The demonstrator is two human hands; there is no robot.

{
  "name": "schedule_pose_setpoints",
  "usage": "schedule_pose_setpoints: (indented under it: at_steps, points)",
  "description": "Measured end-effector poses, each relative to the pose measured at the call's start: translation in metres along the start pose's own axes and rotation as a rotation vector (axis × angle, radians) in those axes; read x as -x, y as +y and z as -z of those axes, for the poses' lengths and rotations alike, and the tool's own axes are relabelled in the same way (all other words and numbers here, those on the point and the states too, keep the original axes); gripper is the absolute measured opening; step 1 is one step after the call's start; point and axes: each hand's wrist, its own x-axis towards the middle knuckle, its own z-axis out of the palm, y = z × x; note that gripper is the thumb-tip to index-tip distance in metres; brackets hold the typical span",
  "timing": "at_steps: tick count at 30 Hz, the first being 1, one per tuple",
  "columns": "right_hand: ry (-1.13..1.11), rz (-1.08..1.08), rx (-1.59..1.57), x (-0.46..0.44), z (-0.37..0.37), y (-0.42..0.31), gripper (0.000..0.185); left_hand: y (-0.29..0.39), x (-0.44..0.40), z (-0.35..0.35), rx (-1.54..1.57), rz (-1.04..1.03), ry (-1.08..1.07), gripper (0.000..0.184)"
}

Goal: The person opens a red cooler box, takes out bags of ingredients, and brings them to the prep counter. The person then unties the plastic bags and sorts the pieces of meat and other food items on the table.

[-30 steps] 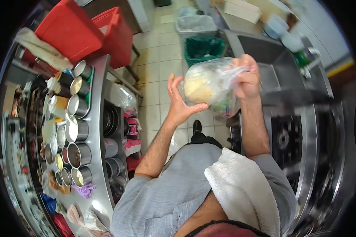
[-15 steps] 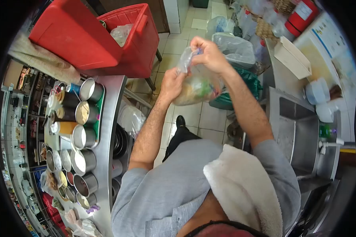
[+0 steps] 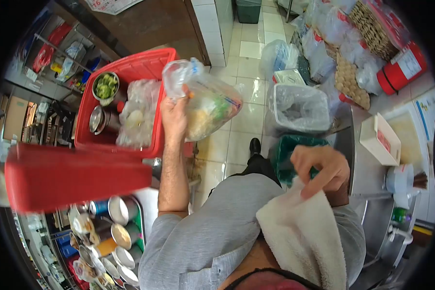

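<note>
On the left, my left hand is closed round the gathered neck of a clear plastic bag. The bag hangs beside the red cooler's wall, with pale, green and orange food showing through it. My right hand is at the white towel draped over my shoulder. Its fingers are bent and pinch the towel's upper edge, which is slightly blurred. The red cooler stands uncovered, holding a metal pot of green vegetables, another metal container and filled plastic bags.
The cooler's red lid tilts over the counter, above several metal pots. To the right stand a lined bin, a green-lined bin, a sink, a white tray and a fire extinguisher.
The bag has moved left to the cooler, now held by my left hand alone. My right hand has let go of it and come back to the towel. The view has shifted left.
</note>
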Motion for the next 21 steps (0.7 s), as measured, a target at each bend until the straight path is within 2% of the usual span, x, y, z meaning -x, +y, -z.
schedule_pose_setpoints:
  at_steps: [3,4,6,10,13,16,17,21]
  points:
    - [0.660,0.050,0.198,-0.019,0.058,0.031,0.013,-0.005,-0.063,-0.010,0.031,-0.020,0.097,0.029]
    - [0.670,0.053,0.196,-0.033,0.083,0.040,0.013,0.001,-0.081,-0.019,0.005,-0.028,0.199,0.029]
    - [0.681,0.293,0.226,-0.060,0.137,0.053,0.012,0.005,-0.117,-0.019,-0.017,-0.048,0.250,0.028]
    - [0.731,0.577,0.089,-0.130,0.202,0.087,0.009,0.018,-0.185,-0.017,0.082,-0.156,0.364,0.028]
    - [0.653,0.609,0.032,-0.151,0.252,0.129,0.009,0.023,-0.229,-0.002,0.123,-0.144,0.507,0.027]
    - [0.599,0.603,-0.012,-0.178,0.303,0.184,0.009,0.025,-0.276,0.017,-0.005,-0.079,0.752,0.026]
    - [0.583,0.604,-0.020,-0.195,0.319,0.202,0.009,0.019,-0.292,0.032,0.142,-0.172,0.503,0.027]
    - [0.506,0.586,-0.073,-0.247,0.373,0.274,0.009,-0.006,-0.350,0.066,0.073,-0.159,0.699,0.027]
